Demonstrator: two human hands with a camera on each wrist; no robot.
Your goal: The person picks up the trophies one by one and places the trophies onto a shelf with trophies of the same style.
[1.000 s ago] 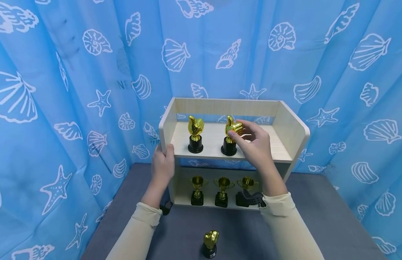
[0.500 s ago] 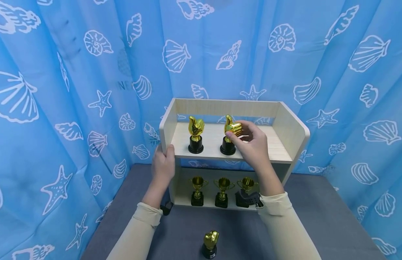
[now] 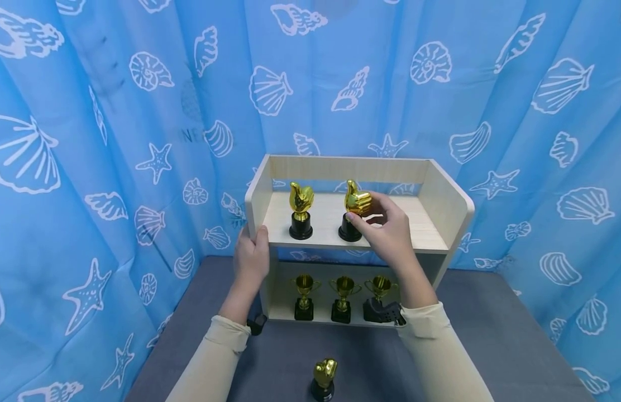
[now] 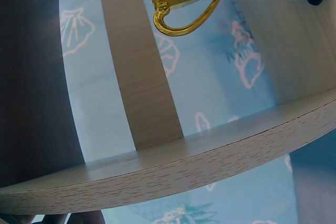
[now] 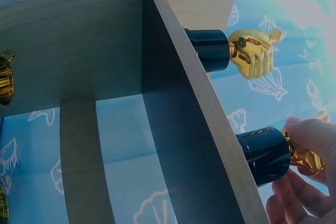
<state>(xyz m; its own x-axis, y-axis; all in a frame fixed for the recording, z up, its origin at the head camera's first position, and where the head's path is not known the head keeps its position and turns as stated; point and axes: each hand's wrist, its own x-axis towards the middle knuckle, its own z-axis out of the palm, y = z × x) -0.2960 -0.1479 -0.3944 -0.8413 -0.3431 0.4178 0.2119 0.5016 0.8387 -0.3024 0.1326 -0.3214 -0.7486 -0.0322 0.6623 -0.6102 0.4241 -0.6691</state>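
My right hand [image 3: 389,228] pinches a gold thumbs-up trophy [image 3: 357,201] on the top board of a light wooden shelf [image 3: 446,212]. In the right wrist view, thumb and fingers close around its gold part just above the black base [image 5: 265,153]. To its left on the same board stands a second thumbs-up trophy [image 3: 301,209], upright. My left hand [image 3: 252,257] grips the shelf's left side panel at the front, thumb on the near edge. Most of its fingers are hidden behind the panel; some fingertips [image 4: 86,217] show in the left wrist view.
Three gold cup trophies [image 3: 343,296] stand in a row on the lower board, the right one partly covered by the black wrist strap [image 3: 383,311]. Another gold trophy with a black base [image 3: 324,379] stands on the grey tabletop [image 3: 285,357] in front. A blue shell-print curtain [image 3: 320,67] hangs behind.
My right hand and its trophy have shifted slightly left along the top board, and the gold fist has turned a little. The left hand keeps its grip on the side panel.
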